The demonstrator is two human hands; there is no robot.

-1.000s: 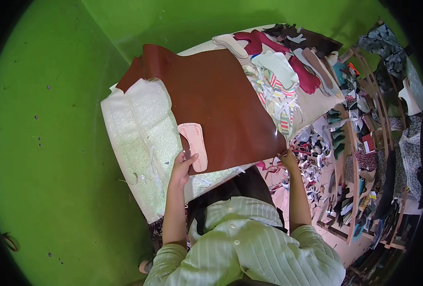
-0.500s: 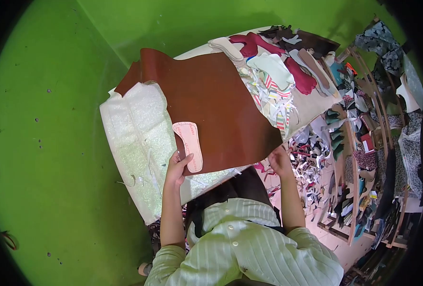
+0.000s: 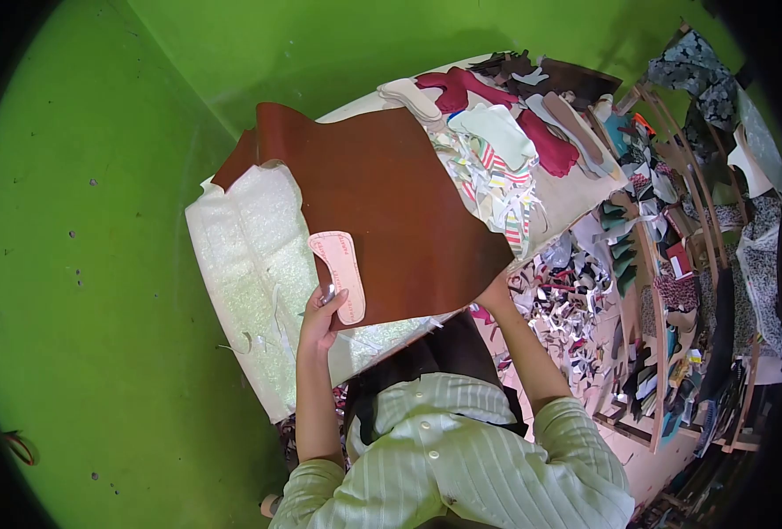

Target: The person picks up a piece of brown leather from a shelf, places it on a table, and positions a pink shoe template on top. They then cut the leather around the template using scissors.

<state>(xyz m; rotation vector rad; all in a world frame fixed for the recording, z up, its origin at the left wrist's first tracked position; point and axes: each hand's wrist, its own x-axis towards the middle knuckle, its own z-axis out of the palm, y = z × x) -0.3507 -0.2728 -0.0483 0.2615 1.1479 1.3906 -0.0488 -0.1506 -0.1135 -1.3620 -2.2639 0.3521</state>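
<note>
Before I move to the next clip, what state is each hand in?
Left hand: closed, pinching the pink template against the brown sheet.
Right hand: fingers hidden beneath the sheet's corner; grip cannot be told.

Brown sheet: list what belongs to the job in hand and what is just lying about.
In use: brown sheet; pink template, under left hand's thumb; right hand, partly hidden.

Apparently lying about: dark red piece; pale green piece; striped scraps; floor scraps.

Walls: we record bright green surfaces (image 3: 74, 291) meeting at a corner, small dark holes at left.
Floor: we see pale pink tiles (image 3: 642, 458) under scattered scraps (image 3: 567, 309).
Right side: we note a wooden rack (image 3: 659, 353) crammed with material.
Light: glare on the upper wall.
</note>
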